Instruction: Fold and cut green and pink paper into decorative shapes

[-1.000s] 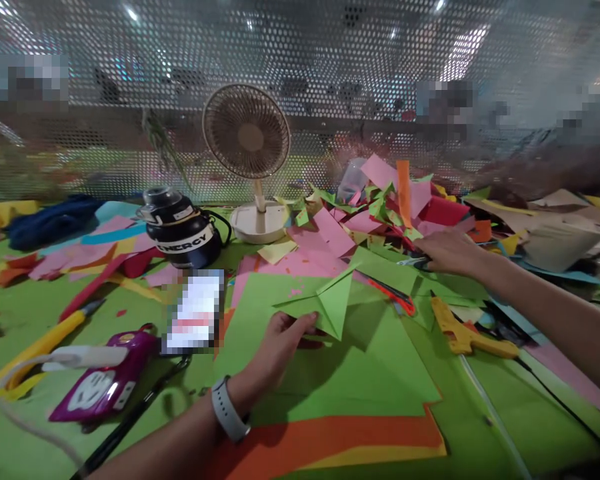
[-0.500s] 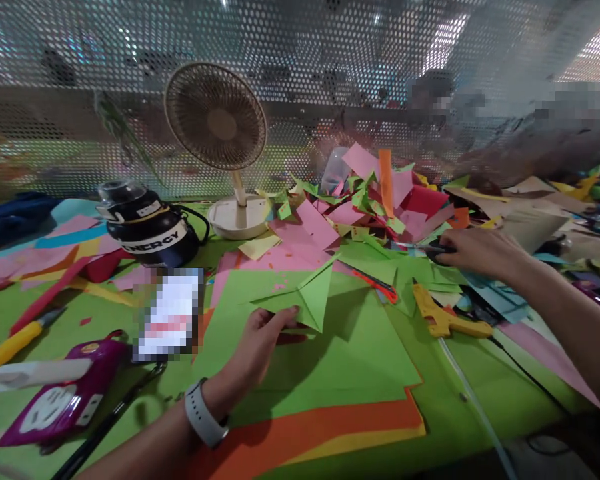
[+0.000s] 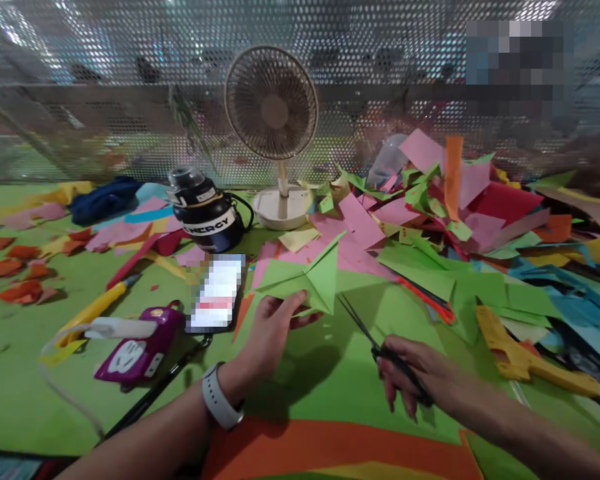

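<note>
My left hand (image 3: 280,327), with a pale watch on its wrist, pinches a folded green paper (image 3: 315,277) between thumb and fingers. The paper has creases and pointed corners and is held above green sheets (image 3: 370,373). To its right, my right hand (image 3: 410,373) is closed round the handles of black scissors (image 3: 363,323). The blades point up and left toward the folded paper and do not touch it. Orange paper (image 3: 330,447) shows under the green sheets.
Behind stand a fan (image 3: 274,110) and a black bottle (image 3: 207,217). A phone (image 3: 217,293) and purple device (image 3: 140,350) lie left. At right are a red-orange cutter (image 3: 433,303), a yellow glue gun (image 3: 520,357) and a heap of coloured scraps (image 3: 395,213).
My right hand has come from the scraps at the right to the middle, now with the scissors in view. The view has turned left. My left hand still holds the folded paper.
</note>
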Demonstrator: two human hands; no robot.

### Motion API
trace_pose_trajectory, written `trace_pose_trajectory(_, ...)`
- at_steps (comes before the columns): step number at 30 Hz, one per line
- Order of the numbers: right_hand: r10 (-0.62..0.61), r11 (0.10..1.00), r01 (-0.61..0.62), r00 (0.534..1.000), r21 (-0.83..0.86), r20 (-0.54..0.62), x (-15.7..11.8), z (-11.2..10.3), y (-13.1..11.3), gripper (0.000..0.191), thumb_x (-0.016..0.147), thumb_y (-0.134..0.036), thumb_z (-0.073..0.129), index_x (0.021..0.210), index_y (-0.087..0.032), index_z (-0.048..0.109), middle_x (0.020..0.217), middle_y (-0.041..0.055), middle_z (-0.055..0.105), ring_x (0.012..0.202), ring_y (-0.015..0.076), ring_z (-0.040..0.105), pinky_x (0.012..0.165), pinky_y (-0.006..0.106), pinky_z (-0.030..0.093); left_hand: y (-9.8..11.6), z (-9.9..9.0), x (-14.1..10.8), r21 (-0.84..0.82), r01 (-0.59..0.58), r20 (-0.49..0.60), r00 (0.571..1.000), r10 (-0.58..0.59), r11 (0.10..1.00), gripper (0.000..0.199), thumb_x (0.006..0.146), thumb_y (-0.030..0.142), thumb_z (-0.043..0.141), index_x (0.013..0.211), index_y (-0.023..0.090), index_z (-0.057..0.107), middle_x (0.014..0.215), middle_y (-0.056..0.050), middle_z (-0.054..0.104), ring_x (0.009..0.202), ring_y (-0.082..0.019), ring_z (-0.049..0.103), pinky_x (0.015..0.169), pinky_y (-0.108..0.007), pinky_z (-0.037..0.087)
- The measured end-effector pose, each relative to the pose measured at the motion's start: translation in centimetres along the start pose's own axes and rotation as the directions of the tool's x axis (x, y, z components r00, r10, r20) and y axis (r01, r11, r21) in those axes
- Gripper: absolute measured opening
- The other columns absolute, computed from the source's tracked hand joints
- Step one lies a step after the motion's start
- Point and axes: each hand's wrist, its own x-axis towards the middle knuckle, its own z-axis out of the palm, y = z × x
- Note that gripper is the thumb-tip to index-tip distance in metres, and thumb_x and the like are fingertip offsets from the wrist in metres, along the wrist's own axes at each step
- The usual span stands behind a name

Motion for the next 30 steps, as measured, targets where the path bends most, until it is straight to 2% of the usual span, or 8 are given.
trace_pose_trajectory(5, -0.036, 0.998, 0.035, 0.999, 0.046, 0.028, 0.8, 0.7, -0.3, 0.048, 0.080, -0.064, 0.059, 0.076, -0.019, 0.046, 0.068, -0.0032, 0.052, 0.055, 0.0074, 0.047, 0.050, 0.019, 0.039, -0.4, 0.3, 0.0, -0.090, 0.047, -0.058, 0.997, -0.053, 0.995, 0.030, 0.056, 0.027, 0.083, 0.050, 0.018, 0.055, 0.055, 0.005, 0.058, 0.062, -0.015, 0.063, 0.069, -0.036, 0.059)
trace_pose_trajectory(10, -0.033, 0.995, 0.029, 0.999, 0.098, 0.041, 1.4, 0.8, 0.0, 0.043, 0.082, -0.059, 0.062, 0.076, -0.020, 0.044, 0.066, -0.0041, 0.051, 0.053, 0.0071, 0.045, 0.047, 0.019, 0.036, -1.0, 0.3, -0.5, -0.055, 0.174, 0.020, 0.985, -0.173, 0.983, 0.032, 0.065, 0.031, 0.080, 0.054, 0.020, 0.052, 0.056, 0.005, 0.058, 0.064, -0.018, 0.068, 0.073, -0.040, 0.059)
trace_pose_trajectory(13, -0.029, 0.996, 0.025, 0.999, 0.091, 0.039, 1.4, 0.7, 0.0, 0.043, 0.081, -0.058, 0.064, 0.076, -0.020, 0.044, 0.065, -0.0044, 0.050, 0.053, 0.0073, 0.044, 0.047, 0.019, 0.036, -1.2, 0.2, -0.8, -0.034, 0.210, 0.028, 0.977, -0.209, 0.977, 0.035, 0.065, 0.033, 0.080, 0.054, 0.021, 0.049, 0.053, 0.006, 0.057, 0.064, -0.020, 0.070, 0.072, -0.039, 0.059)
trace_pose_trajectory(16, -0.027, 0.998, 0.024, 0.999, 0.064, 0.047, 1.1, 0.5, -0.2, 0.045, 0.081, -0.060, 0.062, 0.075, -0.020, 0.043, 0.066, -0.0040, 0.050, 0.054, 0.0072, 0.042, 0.049, 0.020, 0.036, -1.3, 0.1, -0.8, -0.040, 0.213, 0.028, 0.977, -0.212, 0.976, 0.037, 0.064, 0.035, 0.081, 0.054, 0.021, 0.048, 0.051, 0.006, 0.057, 0.063, -0.021, 0.071, 0.069, -0.038, 0.059)
trace_pose_trajectory(20, -0.025, 0.999, 0.023, 0.997, 0.027, 0.073, 0.8, 0.2, -0.5, 0.046, 0.082, -0.063, 0.058, 0.075, -0.020, 0.043, 0.066, -0.0036, 0.050, 0.055, 0.0076, 0.041, 0.050, 0.020, 0.038, -1.5, -0.2, -0.9, -0.063, 0.213, 0.002, 0.977, -0.213, 0.975, 0.036, 0.064, 0.033, 0.082, 0.058, 0.020, 0.049, 0.058, 0.004, 0.063, 0.061, -0.021, 0.071, 0.068, -0.038, 0.059)
trace_pose_trajectory(24, -0.018, 0.998, 0.013, 0.997, 0.059, 0.079, 0.8, 0.1, -0.4, 0.047, 0.081, -0.063, 0.061, 0.076, -0.020, 0.043, 0.065, -0.0044, 0.049, 0.053, 0.0070, 0.042, 0.049, 0.019, 0.036, -1.5, -0.1, -1.0, -0.053, 0.228, -0.044, 0.972, -0.230, 0.972, 0.034, 0.063, 0.032, 0.083, 0.063, 0.020, 0.051, 0.061, 0.004, 0.065, 0.059, -0.020, 0.071, 0.066, -0.037, 0.059)
trace_pose_trajectory(30, -0.023, 0.996, 0.017, 0.998, 0.088, 0.065, 0.8, 0.2, -0.5, 0.045, 0.080, -0.059, 0.064, 0.074, -0.020, 0.043, 0.065, -0.0040, 0.051, 0.051, 0.0064, 0.042, 0.046, 0.019, 0.035, -1.5, 0.1, -1.0, -0.015, 0.217, -0.026, 0.976, -0.217, 0.976, 0.029, 0.066, 0.033, 0.079, 0.062, 0.020, 0.053, 0.063, 0.002, 0.066, 0.061, -0.020, 0.071, 0.063, -0.035, 0.059)
